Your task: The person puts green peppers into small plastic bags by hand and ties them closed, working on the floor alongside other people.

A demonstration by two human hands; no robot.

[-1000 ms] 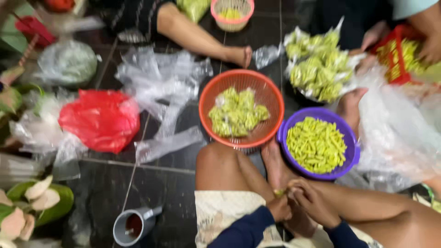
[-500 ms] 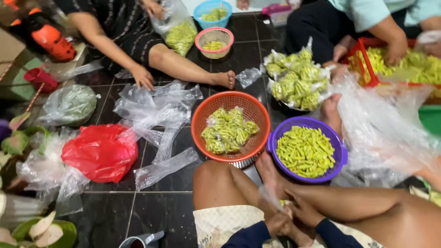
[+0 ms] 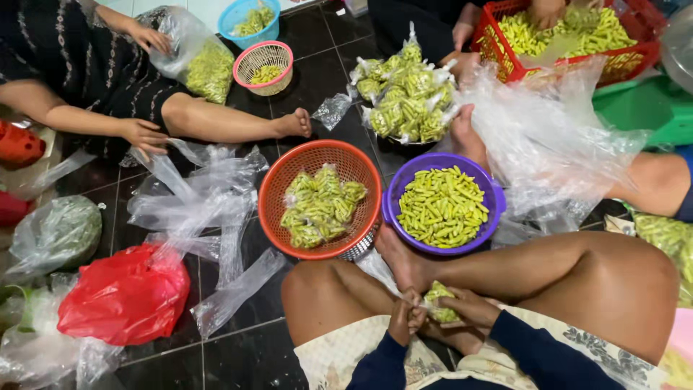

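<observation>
Clear small bag (image 3: pixel 441 309) clamped by left hand (image 3: pixel 403 323) and right hand (image 3: pixel 468 310), just beside purple bowl (image 3: pixel 494 214).

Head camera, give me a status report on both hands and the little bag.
Left hand pinching the small bag of green pieces at its neck. Right hand cupping it. Purple basket just ahead; nothing in the way.

left hand (image 3: pixel 403 323) and right hand (image 3: pixel 465 309) pinch small bag of green chilies (image 3: pixel 440 303) | orange basket (image 3: pixel 320 198) beside purple bowl (image 3: pixel 442 204) on floor
</observation>
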